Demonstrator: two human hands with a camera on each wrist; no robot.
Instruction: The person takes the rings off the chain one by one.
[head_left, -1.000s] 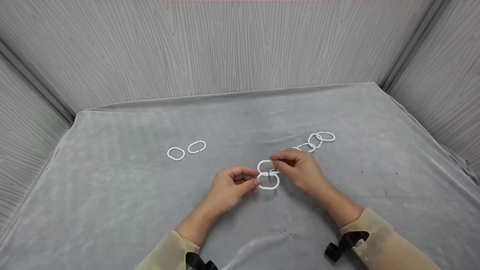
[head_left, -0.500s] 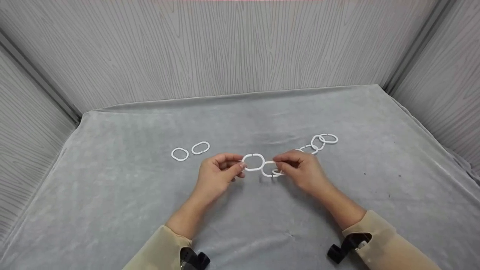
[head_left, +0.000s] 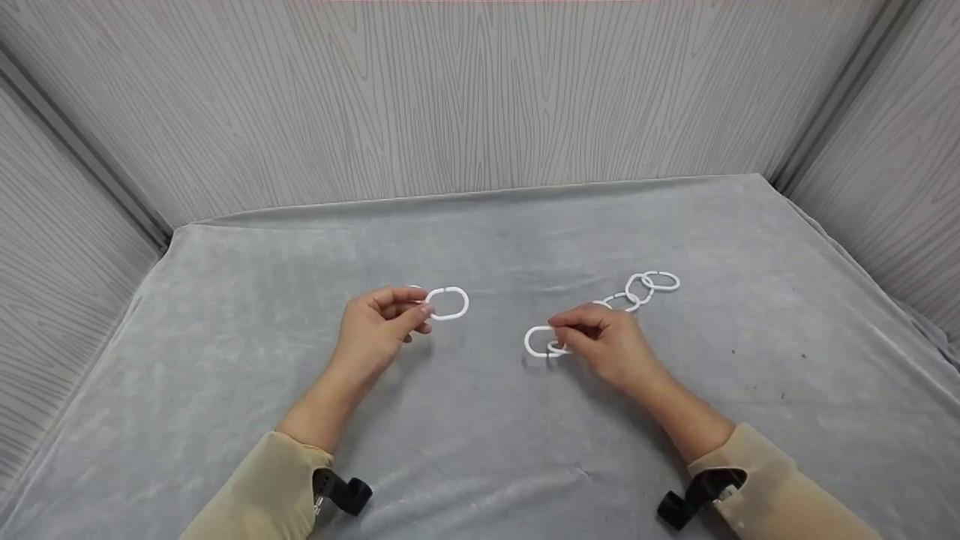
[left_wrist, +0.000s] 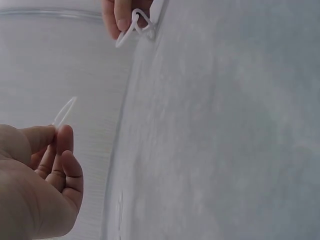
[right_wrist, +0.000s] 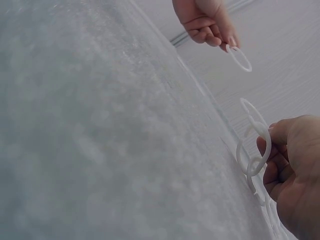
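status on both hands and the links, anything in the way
Left hand pinching separate link. Right hand pinching chain of links. No obstruction visible between hands.

Links point(head_left: 448, 318) smooth, plastic-looking; cloth point(head_left: 465, 435) matt, soft-napped; wall point(head_left: 465, 97) wood-grained.

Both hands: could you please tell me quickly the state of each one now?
Left hand: closed, holding a single link.
Right hand: closed, holding a chained link.

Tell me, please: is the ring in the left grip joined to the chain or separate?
Separate. The left grip pinches the ring, and in every view a gap parts it from the chain in the right grip.
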